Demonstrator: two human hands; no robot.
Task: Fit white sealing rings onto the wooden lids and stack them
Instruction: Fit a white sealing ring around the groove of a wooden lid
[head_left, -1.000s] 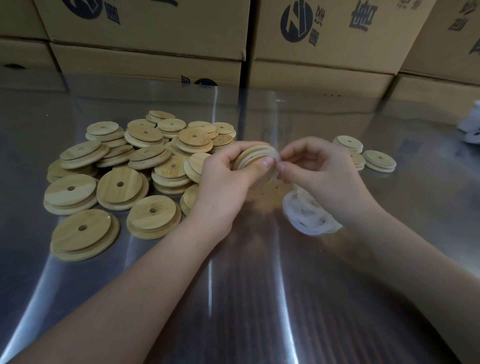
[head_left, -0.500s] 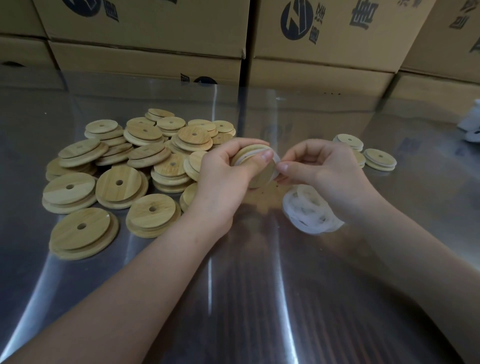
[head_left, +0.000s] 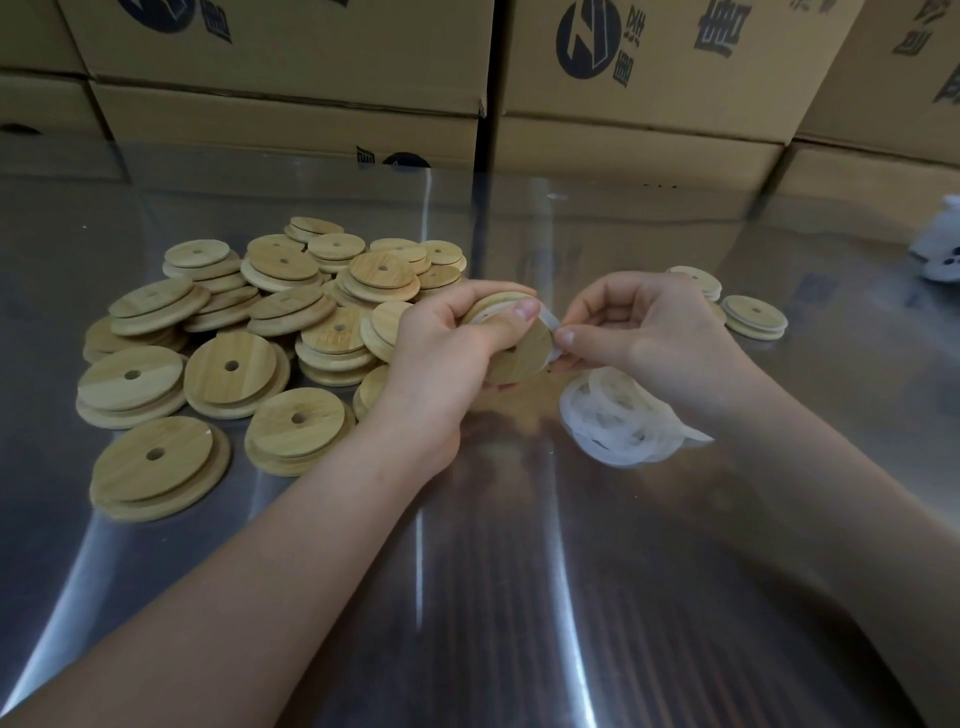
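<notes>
My left hand (head_left: 447, 343) grips a round wooden lid (head_left: 522, 353) tilted on edge above the metal table, thumb lying across its rim. A white sealing ring (head_left: 550, 325) runs around the lid's step. My right hand (head_left: 644, 332) pinches that ring at the lid's right edge. Just below my right hand lies a heap of loose white sealing rings (head_left: 618, 421). A big pile of wooden lids with centre holes (head_left: 234, 343) covers the table to the left. Behind my right hand sit a few lids with rings fitted (head_left: 756, 317).
The shiny steel table (head_left: 493, 597) reflects light in front of me. Printed cardboard boxes (head_left: 291, 62) wall off the far side. A white object (head_left: 943, 249) lies at the right edge.
The lid has turned in my left hand so more of its flat face shows. My right fingers have moved slightly down along the ring at the lid's right edge.
</notes>
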